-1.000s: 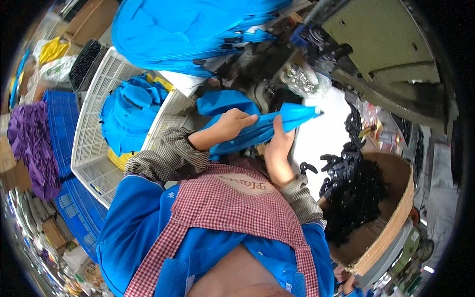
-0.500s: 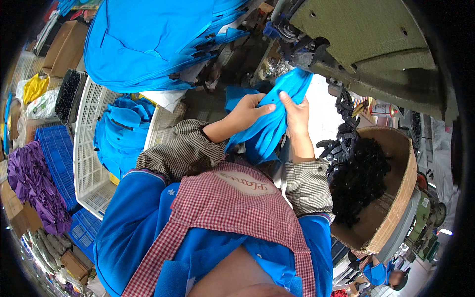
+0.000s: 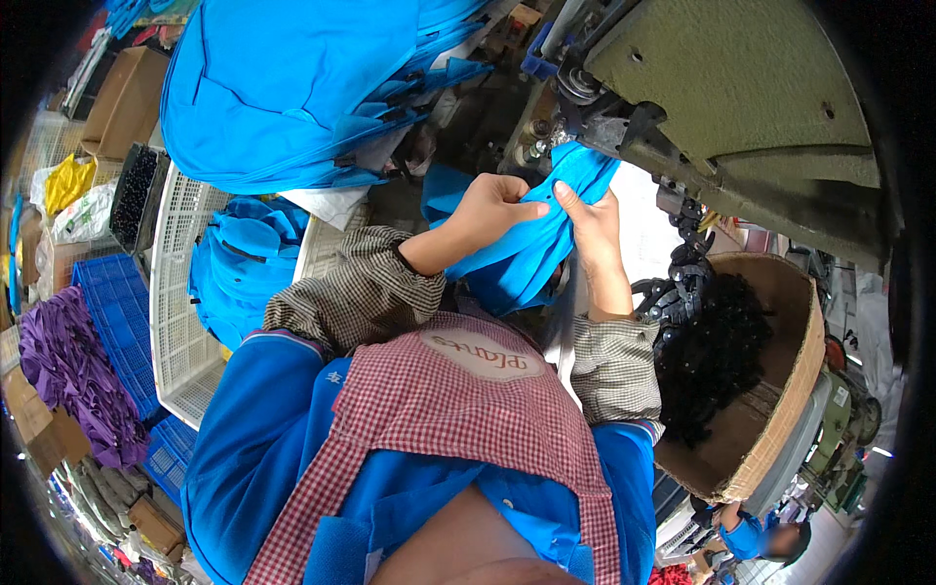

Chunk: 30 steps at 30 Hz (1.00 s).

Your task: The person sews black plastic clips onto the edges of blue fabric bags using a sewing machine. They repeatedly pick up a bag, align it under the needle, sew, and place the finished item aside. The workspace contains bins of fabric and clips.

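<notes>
My left hand (image 3: pixel 487 216) pinches a bunched piece of bright blue fabric (image 3: pixel 531 261) between thumb and fingers. On the fabric's right side, my right hand (image 3: pixel 595 229) grips it with the thumb on top and the fingers hidden beneath. The fabric's far end reaches up to the metal working head of a green machine (image 3: pixel 741 88); whether it touches there I cannot tell. Its lower folds hang down near my apron. A small dark spot shows on the cloth between my thumbs.
A big pile of blue fabric pieces (image 3: pixel 292 88) lies at the far left. Below it stands a white plastic basket (image 3: pixel 175 292) holding more blue cloth. To the right, a cardboard box (image 3: pixel 780 409) contains black parts (image 3: pixel 712 361). Another person (image 3: pixel 756 536) is at the lower right.
Both hands still hold the blue fabric and have shifted slightly. The cloth's folds have changed shape, and its far end looks wider near the machine head. The whole view has moved a little.
</notes>
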Each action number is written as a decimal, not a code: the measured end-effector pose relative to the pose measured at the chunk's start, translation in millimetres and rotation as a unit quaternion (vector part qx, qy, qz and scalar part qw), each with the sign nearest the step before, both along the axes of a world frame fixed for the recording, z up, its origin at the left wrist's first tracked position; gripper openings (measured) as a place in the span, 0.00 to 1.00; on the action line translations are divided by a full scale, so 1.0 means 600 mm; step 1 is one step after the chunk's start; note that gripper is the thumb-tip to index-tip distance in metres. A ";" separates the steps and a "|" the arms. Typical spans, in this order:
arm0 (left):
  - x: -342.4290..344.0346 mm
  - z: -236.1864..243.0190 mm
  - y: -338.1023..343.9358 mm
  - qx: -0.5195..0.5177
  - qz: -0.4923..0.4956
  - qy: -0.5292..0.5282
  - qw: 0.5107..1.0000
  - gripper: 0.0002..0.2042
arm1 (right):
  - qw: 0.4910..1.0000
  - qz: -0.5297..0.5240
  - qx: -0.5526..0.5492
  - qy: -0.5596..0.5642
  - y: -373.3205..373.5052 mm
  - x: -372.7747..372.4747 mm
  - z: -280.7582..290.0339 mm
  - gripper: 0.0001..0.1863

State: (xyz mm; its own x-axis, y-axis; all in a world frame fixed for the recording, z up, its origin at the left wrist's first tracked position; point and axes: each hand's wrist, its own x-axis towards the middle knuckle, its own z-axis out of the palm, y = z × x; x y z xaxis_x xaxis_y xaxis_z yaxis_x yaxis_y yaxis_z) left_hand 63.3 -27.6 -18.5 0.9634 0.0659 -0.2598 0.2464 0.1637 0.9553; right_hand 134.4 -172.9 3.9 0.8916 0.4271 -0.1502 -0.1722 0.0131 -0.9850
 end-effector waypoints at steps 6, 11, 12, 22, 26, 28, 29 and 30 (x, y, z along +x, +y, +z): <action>0.063 0.038 0.026 -0.041 0.053 -0.072 0.995 0.08 | 0.996 -0.039 0.085 0.012 0.051 0.072 -0.003 0.15; 0.080 0.005 0.043 -0.082 0.052 0.046 0.994 0.09 | 0.994 -0.036 0.081 0.057 0.066 0.085 -0.010 0.22; 0.082 0.001 0.042 -0.098 0.050 0.078 0.991 0.09 | 0.997 -0.047 0.049 0.046 0.067 0.090 -0.027 0.24; 0.034 -0.013 0.048 -0.139 -0.004 0.042 0.989 0.13 | 0.917 -0.143 -0.371 0.018 -0.340 0.025 -0.125 0.16; 0.042 -0.012 0.046 -0.154 -0.015 0.049 0.987 0.16 | 0.752 -0.007 -0.628 -0.201 -0.388 -0.089 -0.152 0.32; 0.042 -0.011 0.043 -0.140 -0.009 0.052 0.989 0.16 | 0.702 0.037 -0.698 -0.140 -0.370 -0.101 -0.165 0.36; 0.042 -0.008 0.042 -0.133 -0.004 0.053 0.990 0.17 | 0.714 0.044 -0.685 -0.140 -0.370 -0.096 -0.176 0.35; 0.043 -0.010 0.043 -0.136 -0.008 0.046 0.990 0.17 | 0.711 0.059 -0.684 -0.149 -0.379 -0.090 -0.180 0.30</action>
State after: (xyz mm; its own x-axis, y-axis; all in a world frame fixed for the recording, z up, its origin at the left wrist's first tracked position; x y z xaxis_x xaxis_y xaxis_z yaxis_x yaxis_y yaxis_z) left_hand 89.0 -1.9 -24.7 0.9350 -0.0338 -0.3532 0.3357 0.4062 0.8499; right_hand 80.3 -400.2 -103.9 0.9414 0.1370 -0.3082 0.1264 -0.9905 -0.0542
